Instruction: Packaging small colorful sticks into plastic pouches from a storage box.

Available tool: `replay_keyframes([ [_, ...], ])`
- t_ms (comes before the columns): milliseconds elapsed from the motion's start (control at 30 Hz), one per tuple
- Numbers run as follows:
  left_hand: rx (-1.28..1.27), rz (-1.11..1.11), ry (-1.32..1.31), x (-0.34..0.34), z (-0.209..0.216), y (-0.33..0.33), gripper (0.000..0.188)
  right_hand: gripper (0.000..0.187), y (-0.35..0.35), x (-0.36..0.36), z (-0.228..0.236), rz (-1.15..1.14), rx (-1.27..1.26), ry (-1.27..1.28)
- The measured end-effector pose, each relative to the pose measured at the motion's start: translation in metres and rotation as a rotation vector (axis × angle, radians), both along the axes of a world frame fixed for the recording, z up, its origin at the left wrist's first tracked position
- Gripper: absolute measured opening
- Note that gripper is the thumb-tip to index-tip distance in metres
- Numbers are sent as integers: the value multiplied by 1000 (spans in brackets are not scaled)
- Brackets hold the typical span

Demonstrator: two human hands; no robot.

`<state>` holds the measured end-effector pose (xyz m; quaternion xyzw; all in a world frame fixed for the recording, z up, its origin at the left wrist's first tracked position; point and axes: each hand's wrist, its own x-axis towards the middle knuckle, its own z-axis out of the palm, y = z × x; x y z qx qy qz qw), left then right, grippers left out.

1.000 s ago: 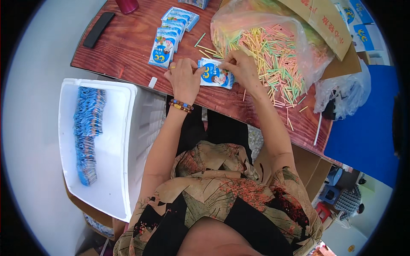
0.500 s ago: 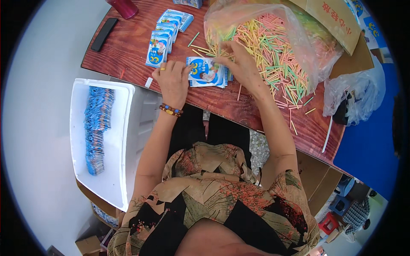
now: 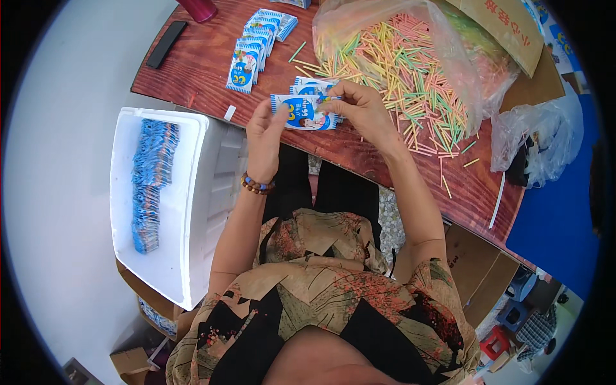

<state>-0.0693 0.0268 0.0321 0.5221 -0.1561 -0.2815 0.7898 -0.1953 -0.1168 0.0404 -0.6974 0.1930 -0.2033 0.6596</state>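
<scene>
A small blue-and-white packet [image 3: 303, 115] is held up just off the table's near edge. My left hand [image 3: 265, 140] pinches its left end, and my right hand [image 3: 367, 117] pinches its right end. Right behind it lie more packets [image 3: 309, 83] of the same kind, partly covered by the held one. Close to my right hand, a big heap of thin sticks [image 3: 410, 70] in pink, yellow and green spills from a clear plastic bag [image 3: 343, 18]. Beyond my left hand, several matching packets [image 3: 244, 67] lie overlapped in a row.
Left of the red-brown wooden table [image 3: 199, 70] stands a white foam box [image 3: 176, 218] with packed rows of blue packets [image 3: 154, 157]. A black bar-shaped object [image 3: 167, 44] and a red cylindrical item [image 3: 198, 9] lie at far left. A cardboard box [image 3: 507, 32] and crumpled plastic bag [image 3: 545, 138] are at right.
The packet has been lifted from the pile beneath my hands. My left hand has moved off the tabletop toward me and grips one end; my right hand has come closer to me.
</scene>
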Motion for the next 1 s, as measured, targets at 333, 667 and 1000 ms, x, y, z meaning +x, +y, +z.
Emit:
replay_keyframes([
  [333,93,-153,-53,-4,-3,13,14,13,20,-4,-16,-131,39,-12],
  [667,-6,-121,116,-20,-16,11,19,19,22,-14,2,-163,-13,-15],
  [1000,-3,-171,314,-20,-10,11,21,24,17,-24,18,-39,-474,-216],
])
